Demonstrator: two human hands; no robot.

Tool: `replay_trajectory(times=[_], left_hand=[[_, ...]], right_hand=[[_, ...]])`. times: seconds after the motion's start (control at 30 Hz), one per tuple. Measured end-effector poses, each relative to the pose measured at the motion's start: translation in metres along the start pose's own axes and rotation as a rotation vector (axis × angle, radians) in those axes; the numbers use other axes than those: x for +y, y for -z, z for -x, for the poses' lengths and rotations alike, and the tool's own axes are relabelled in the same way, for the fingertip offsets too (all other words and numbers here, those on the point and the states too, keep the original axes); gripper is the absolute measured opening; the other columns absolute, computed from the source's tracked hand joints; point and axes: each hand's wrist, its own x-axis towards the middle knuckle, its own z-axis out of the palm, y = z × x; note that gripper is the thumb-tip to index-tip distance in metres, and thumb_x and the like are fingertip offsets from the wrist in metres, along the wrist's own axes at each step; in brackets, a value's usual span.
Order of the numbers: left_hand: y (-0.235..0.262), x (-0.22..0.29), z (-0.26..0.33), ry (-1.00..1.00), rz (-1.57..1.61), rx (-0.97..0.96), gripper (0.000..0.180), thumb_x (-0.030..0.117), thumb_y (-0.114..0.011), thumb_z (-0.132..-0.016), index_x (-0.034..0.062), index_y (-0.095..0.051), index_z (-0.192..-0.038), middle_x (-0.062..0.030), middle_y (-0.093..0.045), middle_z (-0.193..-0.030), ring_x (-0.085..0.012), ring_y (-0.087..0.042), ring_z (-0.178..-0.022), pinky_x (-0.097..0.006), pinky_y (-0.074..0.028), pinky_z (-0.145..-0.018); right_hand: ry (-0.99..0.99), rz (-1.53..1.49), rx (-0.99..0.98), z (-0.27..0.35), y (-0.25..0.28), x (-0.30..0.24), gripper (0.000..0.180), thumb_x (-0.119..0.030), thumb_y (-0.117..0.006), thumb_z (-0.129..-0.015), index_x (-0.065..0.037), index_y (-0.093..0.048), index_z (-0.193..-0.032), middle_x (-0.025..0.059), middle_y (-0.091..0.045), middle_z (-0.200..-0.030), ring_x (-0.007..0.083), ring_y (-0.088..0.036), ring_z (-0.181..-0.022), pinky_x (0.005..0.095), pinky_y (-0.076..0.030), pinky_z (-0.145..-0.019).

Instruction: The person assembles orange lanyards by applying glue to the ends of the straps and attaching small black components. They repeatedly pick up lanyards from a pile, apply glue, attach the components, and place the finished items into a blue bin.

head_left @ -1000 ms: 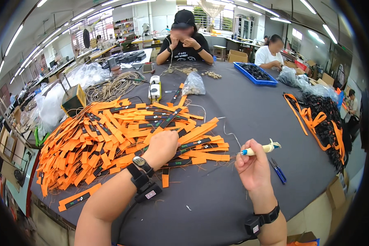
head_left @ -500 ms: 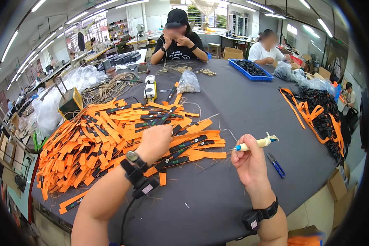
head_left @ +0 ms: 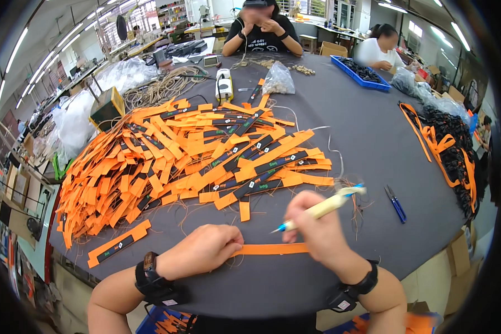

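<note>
An orange webbing strip (head_left: 270,249) lies across the table's near part. My left hand (head_left: 209,250) is closed on its left end, thumb and fingers pressed together. Above the strip's right end is my right hand (head_left: 320,231), closed around a pen-shaped tool (head_left: 323,208) with a cream grip, blue ends and a thin pointed tip. That tip points down and left, a little above the strip. Whether the right fingers also touch the strip I cannot tell. Beyond both hands spreads a large pile of orange strips (head_left: 167,161) with black printed labels.
Blue-handled thread snips (head_left: 395,204) lie to the right. One labelled strip (head_left: 118,243) rests apart at left. Loose threads (head_left: 357,209) lie beyond my right hand. Farther off are a bag of small pieces (head_left: 279,79), a blue tray (head_left: 360,73), black straps (head_left: 445,145) and two seated people.
My left hand has come back from the pile toward me and now holds a strip at the near edge. My right hand has moved nearer with the tool, its tip now lower.
</note>
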Motion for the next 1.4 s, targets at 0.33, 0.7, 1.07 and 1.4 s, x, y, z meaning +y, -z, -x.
replay_trajectory(times=[0.33, 0.7, 1.07, 1.4], left_hand=[[-0.01, -0.026, 0.002, -0.21, 0.033, 0.173, 0.007, 0.006, -0.066, -0.088, 0.0005, -0.066, -0.093, -0.0123, -0.062, -0.089, -0.0309, -0.063, -0.082, -0.037, -0.052, -0.071], [-0.01, -0.024, 0.006, -0.151, 0.085, 0.17, 0.006, 0.007, -0.067, -0.087, 0.0016, -0.064, -0.089, -0.0127, -0.061, -0.087, -0.0319, -0.062, -0.081, -0.039, -0.051, -0.07], [-0.015, -0.025, 0.005, -0.126, 0.122, 0.21, 0.007, 0.007, -0.067, -0.088, 0.0015, -0.063, -0.089, -0.0139, -0.063, -0.084, -0.0326, -0.062, -0.08, -0.039, -0.05, -0.07], [-0.013, -0.024, 0.006, -0.103, 0.139, 0.208, 0.007, 0.007, -0.067, -0.088, 0.0014, -0.063, -0.089, -0.0142, -0.063, -0.086, -0.0329, -0.063, -0.081, -0.039, -0.05, -0.071]], right_hand=[[-0.064, 0.226, -0.048, -0.005, -0.023, 0.032, 0.017, -0.016, -0.067, -0.095, -0.004, -0.057, -0.087, -0.0017, -0.058, -0.069, 0.0029, -0.053, -0.059, 0.0204, -0.041, -0.05], [-0.107, 0.424, -0.1, -0.001, -0.027, 0.041, 0.017, -0.016, -0.07, -0.092, -0.006, -0.059, -0.085, -0.0041, -0.055, -0.069, 0.0031, -0.047, -0.061, 0.0223, -0.036, -0.053], [-0.105, 0.435, -0.095, -0.002, -0.027, 0.043, 0.017, -0.017, -0.072, -0.091, -0.006, -0.061, -0.084, -0.0042, -0.055, -0.068, 0.0037, -0.046, -0.061, 0.023, -0.036, -0.052], [-0.092, 0.463, -0.096, -0.004, -0.028, 0.042, 0.016, -0.016, -0.071, -0.091, -0.005, -0.061, -0.084, -0.003, -0.058, -0.07, 0.0038, -0.05, -0.061, 0.0224, -0.039, -0.053]])
